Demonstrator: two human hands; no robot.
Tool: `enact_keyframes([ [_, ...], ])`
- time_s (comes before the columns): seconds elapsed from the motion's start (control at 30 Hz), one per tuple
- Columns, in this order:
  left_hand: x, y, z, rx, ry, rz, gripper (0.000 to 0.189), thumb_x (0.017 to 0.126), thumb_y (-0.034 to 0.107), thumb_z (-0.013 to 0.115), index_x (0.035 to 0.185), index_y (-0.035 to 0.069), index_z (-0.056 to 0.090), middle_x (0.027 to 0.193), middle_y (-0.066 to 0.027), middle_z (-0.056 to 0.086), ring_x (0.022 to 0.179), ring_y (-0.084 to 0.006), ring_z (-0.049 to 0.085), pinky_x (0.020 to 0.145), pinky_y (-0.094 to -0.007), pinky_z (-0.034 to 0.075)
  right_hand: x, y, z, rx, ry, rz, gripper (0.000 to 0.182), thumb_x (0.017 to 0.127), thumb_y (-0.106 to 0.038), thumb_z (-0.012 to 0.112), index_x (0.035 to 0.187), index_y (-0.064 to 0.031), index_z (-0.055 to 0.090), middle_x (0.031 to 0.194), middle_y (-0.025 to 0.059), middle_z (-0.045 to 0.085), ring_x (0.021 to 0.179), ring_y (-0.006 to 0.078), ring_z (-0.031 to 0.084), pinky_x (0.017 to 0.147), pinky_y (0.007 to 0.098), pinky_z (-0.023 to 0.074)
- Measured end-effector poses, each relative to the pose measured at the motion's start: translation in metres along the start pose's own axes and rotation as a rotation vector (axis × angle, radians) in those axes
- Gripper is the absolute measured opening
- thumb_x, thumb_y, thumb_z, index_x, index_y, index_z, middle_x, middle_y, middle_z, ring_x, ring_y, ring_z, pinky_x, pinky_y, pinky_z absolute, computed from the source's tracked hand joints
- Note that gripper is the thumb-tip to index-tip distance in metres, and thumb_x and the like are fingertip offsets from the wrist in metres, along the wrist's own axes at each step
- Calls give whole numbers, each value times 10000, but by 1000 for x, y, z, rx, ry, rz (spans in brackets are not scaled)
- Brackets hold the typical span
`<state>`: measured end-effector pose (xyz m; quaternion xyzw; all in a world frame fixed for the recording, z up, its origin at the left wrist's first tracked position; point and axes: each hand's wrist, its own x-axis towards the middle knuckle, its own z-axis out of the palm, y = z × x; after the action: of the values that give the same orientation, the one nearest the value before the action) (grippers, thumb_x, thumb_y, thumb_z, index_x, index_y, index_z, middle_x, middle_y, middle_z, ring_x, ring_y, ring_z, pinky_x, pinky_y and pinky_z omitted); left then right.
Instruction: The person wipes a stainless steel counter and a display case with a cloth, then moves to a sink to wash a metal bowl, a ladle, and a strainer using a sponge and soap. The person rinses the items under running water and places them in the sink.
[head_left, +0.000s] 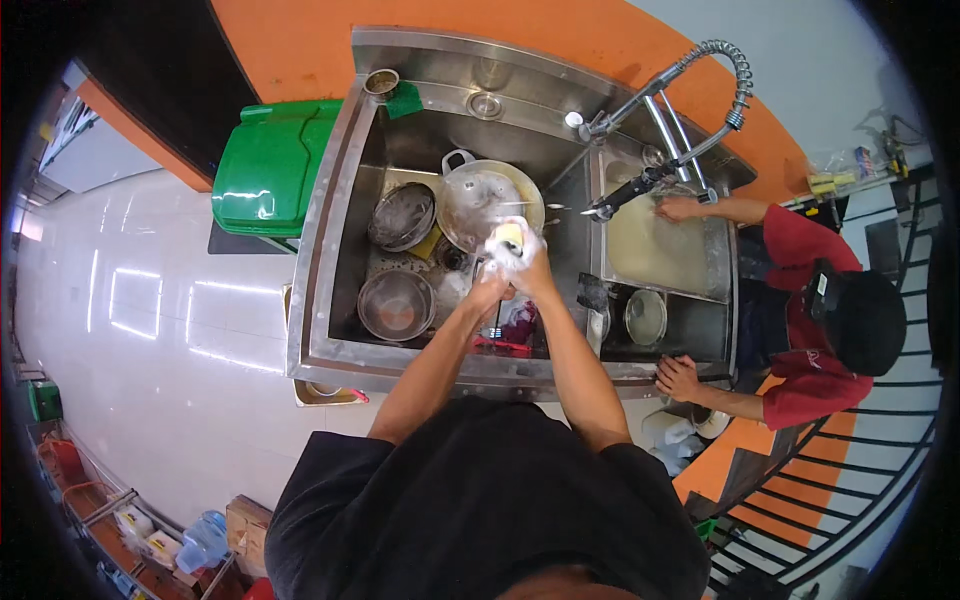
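My right hand (532, 262), coated in white suds, is closed around a yellow sponge (510, 234) over the left sink basin. My left hand (489, 289) is curled just below it, against the same foamy bundle. Foam and fingers hide what else is held between them. Beyond my hands lies a large round pan (484, 191) with a loop handle and soapy water in it. Two round metal pans, one dark (403, 217) and one lighter (396, 305), rest to the left. Red netting (519, 326) lies in the basin below my wrists.
A co-worker's hand (679, 208) reaches into a rectangular tub of cloudy water (660, 251); their other hand (679, 379) rests on the sink's front rim. A spring-hose faucet (645, 180) overhangs the divider. A round container (646, 316) stands below the tub. A green bin (274, 169) stands left.
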<state>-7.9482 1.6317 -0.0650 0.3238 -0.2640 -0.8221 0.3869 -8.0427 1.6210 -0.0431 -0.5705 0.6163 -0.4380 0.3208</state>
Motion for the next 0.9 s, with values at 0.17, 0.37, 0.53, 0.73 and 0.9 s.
enact_keyframes([
  [0.17, 11, -20, -20, 86, -318, -201, 412, 878, 468, 361, 665, 122, 428, 514, 62, 294, 417, -52, 252, 376, -227, 184, 12, 47, -3, -62, 122, 39, 277, 815, -258, 491, 889, -10, 592, 779, 83, 591, 741, 150, 547, 669, 296, 434],
  [0.37, -3, 3, -5, 235, -73, -88, 493, 863, 571, 297, 636, 136, 354, 511, 72, 257, 415, -48, 242, 376, -229, 162, 19, 36, 3, 371, 635, 221, 277, 853, -294, 430, 929, -56, 549, 777, 64, 556, 683, 156, 534, 596, 287, 444],
  [0.53, 3, 12, -16, 319, 105, 74, 379, 884, 388, 381, 899, 36, 521, 614, -8, 449, 471, -94, 371, 416, -238, 298, -8, 3, 14, 491, 426, -55, 176, 827, -183, 491, 935, -58, 550, 958, 113, 543, 775, 241, 557, 732, 377, 440],
  [0.73, 9, -2, -30, 882, -90, 678, 170, 793, 132, 505, 882, -8, 541, 740, -107, 599, 694, -237, 557, 622, -370, 432, 10, 9, 0, -304, 181, -426, 131, 707, -77, 564, 820, -33, 613, 768, 128, 618, 745, 272, 594, 688, 333, 466],
  [0.9, 4, 15, -8, 240, 204, -36, 394, 905, 394, 367, 702, 70, 465, 533, 29, 377, 411, -91, 333, 388, -224, 276, 18, -7, -2, 751, 240, 328, 158, 847, -133, 461, 947, -54, 555, 844, 67, 596, 732, 176, 576, 614, 305, 472],
])
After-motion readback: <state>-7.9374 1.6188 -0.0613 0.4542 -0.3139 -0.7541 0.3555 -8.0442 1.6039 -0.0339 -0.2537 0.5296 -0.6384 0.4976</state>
